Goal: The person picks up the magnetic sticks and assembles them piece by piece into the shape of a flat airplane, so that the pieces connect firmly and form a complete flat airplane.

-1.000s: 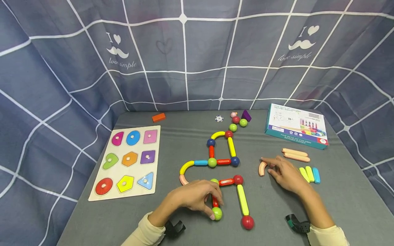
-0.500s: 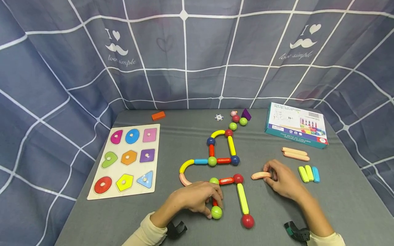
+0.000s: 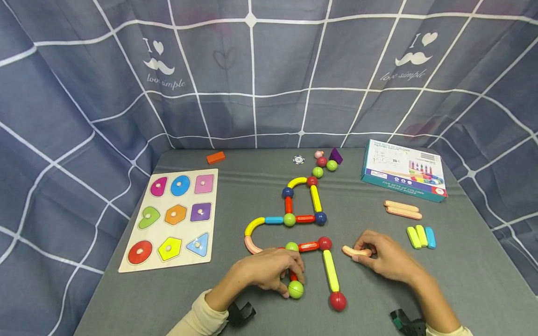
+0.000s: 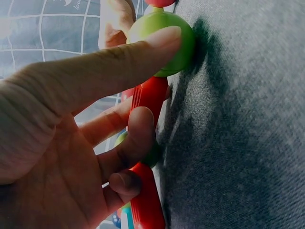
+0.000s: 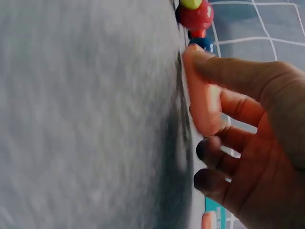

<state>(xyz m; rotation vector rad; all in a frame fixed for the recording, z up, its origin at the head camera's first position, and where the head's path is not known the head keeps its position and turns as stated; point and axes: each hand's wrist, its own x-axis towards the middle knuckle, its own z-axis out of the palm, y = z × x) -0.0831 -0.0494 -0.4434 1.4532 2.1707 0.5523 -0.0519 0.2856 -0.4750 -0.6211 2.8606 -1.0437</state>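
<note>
My left hand (image 3: 266, 269) holds the near end of a magnetic stick-and-ball figure. In the left wrist view its thumb lies on a green ball (image 4: 164, 52), and its other fingers curl along the red sticks (image 4: 148, 205). My right hand (image 3: 391, 259) pinches a curved salmon-coloured magnetic stick (image 5: 198, 90) between thumb and fingers, low over the table. That stick lies right of the red ball (image 3: 325, 243), apart from the figure. A light-yellow stick (image 3: 331, 270) runs from this ball to another red ball (image 3: 337, 301). Part of the figure is hidden under my left hand.
Two straight salmon sticks (image 3: 403, 213) and several short yellow and blue sticks (image 3: 421, 236) lie at the right. Behind them is a box (image 3: 403, 168). A shape puzzle board (image 3: 185, 259) lies at the left. Loose balls (image 3: 317, 172) sit at the back.
My right hand has gone from touching the curved stick to pinching it. The stick has turned crosswise and come slightly left and nearer. My left hand has hardly moved.
</note>
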